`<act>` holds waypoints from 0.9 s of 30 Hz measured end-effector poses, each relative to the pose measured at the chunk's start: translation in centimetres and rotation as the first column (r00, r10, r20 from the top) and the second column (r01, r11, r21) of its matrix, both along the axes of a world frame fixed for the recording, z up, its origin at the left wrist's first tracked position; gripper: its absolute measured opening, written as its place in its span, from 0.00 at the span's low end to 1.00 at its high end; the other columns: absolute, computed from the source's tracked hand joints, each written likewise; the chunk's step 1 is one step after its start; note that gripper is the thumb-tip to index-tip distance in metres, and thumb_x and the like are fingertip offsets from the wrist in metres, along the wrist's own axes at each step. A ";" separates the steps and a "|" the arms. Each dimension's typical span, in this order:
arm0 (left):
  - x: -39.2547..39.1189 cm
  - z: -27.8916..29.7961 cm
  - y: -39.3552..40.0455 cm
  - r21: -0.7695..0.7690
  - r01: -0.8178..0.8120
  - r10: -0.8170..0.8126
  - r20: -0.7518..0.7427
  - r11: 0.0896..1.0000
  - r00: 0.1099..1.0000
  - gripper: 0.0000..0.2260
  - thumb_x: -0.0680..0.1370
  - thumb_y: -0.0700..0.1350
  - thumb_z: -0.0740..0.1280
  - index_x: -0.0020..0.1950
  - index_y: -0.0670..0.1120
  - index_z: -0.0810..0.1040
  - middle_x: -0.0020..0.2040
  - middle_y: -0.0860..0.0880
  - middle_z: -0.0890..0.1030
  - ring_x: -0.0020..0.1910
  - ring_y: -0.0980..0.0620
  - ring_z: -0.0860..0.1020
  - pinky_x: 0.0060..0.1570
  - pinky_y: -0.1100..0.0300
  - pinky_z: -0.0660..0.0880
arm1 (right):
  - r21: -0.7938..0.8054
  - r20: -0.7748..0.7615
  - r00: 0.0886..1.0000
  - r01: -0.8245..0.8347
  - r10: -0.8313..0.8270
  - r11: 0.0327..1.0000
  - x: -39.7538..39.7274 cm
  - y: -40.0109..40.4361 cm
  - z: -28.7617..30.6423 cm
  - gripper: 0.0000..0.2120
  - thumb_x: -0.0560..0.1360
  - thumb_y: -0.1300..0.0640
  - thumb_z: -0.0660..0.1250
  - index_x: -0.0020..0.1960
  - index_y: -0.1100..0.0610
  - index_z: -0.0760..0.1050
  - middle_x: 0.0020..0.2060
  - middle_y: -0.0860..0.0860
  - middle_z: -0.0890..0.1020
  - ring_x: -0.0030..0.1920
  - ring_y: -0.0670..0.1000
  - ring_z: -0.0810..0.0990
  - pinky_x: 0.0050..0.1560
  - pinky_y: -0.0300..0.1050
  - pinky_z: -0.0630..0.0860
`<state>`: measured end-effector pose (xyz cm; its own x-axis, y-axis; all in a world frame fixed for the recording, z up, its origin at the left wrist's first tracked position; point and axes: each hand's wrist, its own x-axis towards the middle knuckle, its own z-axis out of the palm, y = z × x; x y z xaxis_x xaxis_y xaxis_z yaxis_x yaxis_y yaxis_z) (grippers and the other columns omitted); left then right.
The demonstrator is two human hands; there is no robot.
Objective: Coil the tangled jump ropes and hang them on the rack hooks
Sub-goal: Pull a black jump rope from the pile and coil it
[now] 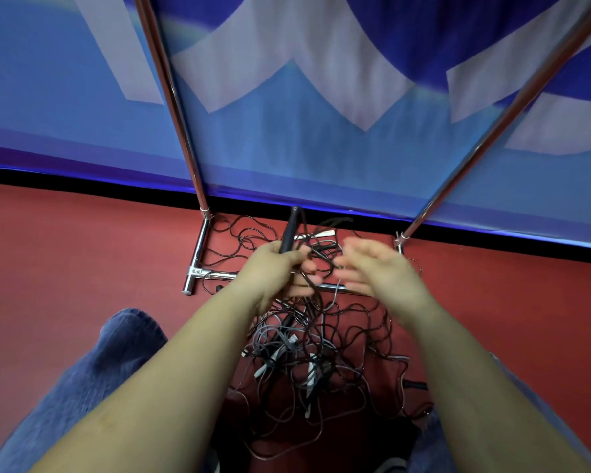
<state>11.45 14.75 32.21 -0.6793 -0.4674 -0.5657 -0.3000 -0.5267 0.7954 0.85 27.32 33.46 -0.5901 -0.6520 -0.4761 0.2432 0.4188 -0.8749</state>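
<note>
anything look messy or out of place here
Yes: the jump ropes lie in one knotted heap on the red floor, sprawled over the rack's base bar. The left hand grips a black handle; nothing looks broken.

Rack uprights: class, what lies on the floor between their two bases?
Between the left upright and right upright, the head view shows tangled jump ropes on red floor.
</note>
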 end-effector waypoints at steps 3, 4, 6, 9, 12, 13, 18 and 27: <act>-0.2 0.2 -0.6 0.127 -0.151 0.157 -0.043 0.980 0.987 0.05 0.81 0.39 0.61 0.47 0.44 0.74 0.30 0.50 0.78 0.27 0.53 0.82 0.27 0.60 0.80 | 0.273 -0.176 0.887 -0.373 0.427 0.887 1.4 0.2 -1.6 0.07 0.75 0.57 0.68 0.53 0.52 0.78 0.42 0.49 0.83 0.43 0.48 0.81 0.51 0.43 0.76; -0.2 0.2 -0.8 0.157 -0.178 0.189 -0.055 0.971 0.981 0.05 0.81 0.39 0.60 0.48 0.44 0.75 0.29 0.51 0.79 0.28 0.53 0.82 0.27 0.60 0.80 | 0.304 -0.179 0.868 -0.399 0.464 0.865 1.7 0.2 -1.9 0.04 0.75 0.57 0.69 0.48 0.50 0.79 0.41 0.50 0.83 0.42 0.50 0.81 0.52 0.45 0.76; -0.3 0.2 -1.0 0.204 -0.210 0.230 -0.082 0.956 0.970 0.05 0.82 0.41 0.60 0.49 0.44 0.75 0.29 0.51 0.81 0.30 0.54 0.83 0.29 0.60 0.80 | 0.266 -0.162 0.888 -0.381 0.430 0.886 1.9 0.0 -2.1 0.05 0.76 0.58 0.68 0.43 0.50 0.78 0.37 0.49 0.81 0.38 0.49 0.80 0.47 0.45 0.77; -0.4 0.1 -1.0 0.193 -0.191 0.219 -0.133 0.962 0.967 0.07 0.82 0.44 0.60 0.50 0.44 0.76 0.36 0.48 0.84 0.34 0.53 0.83 0.36 0.60 0.81 | 0.124 -0.073 0.959 -0.264 0.274 0.956 1.8 -0.3 -1.2 0.04 0.78 0.60 0.64 0.45 0.56 0.77 0.37 0.50 0.81 0.37 0.47 0.81 0.40 0.37 0.79; -0.3 -0.4 -0.7 0.023 -0.059 0.060 -0.082 0.998 0.995 0.09 0.82 0.45 0.60 0.57 0.44 0.76 0.44 0.49 0.84 0.41 0.53 0.82 0.43 0.61 0.78 | -0.030 0.095 0.995 0.032 -0.029 0.999 1.4 -0.5 -0.3 0.04 0.78 0.62 0.63 0.48 0.61 0.77 0.38 0.54 0.82 0.36 0.49 0.82 0.37 0.37 0.81; -0.2 -0.5 -0.5 -0.015 -0.003 0.002 -0.052 1.000 0.999 0.09 0.82 0.45 0.60 0.58 0.43 0.76 0.45 0.49 0.83 0.43 0.53 0.81 0.45 0.61 0.77 | -0.060 0.160 0.980 0.133 -0.122 0.989 1.1 -0.5 -0.1 0.04 0.78 0.63 0.64 0.48 0.61 0.77 0.38 0.55 0.82 0.37 0.50 0.83 0.37 0.38 0.81; 0.1 -0.6 0.7 -0.094 0.268 -0.266 0.035 0.959 0.963 0.06 0.80 0.44 0.63 0.52 0.44 0.77 0.43 0.49 0.81 0.45 0.52 0.78 0.49 0.59 0.73 | -0.146 0.454 0.819 0.457 -0.351 0.877 0.2 -0.4 0.4 0.03 0.77 0.65 0.63 0.47 0.64 0.76 0.36 0.57 0.84 0.35 0.49 0.85 0.36 0.38 0.81; 0.2 0.2 1.4 0.003 0.417 -0.416 -0.067 0.909 0.907 0.04 0.80 0.40 0.62 0.50 0.46 0.76 0.39 0.50 0.79 0.36 0.57 0.81 0.41 0.65 0.78 | -0.179 0.432 0.760 0.599 -0.485 0.780 -0.8 -0.1 -0.3 0.02 0.76 0.64 0.65 0.47 0.63 0.74 0.43 0.59 0.82 0.38 0.48 0.85 0.40 0.37 0.81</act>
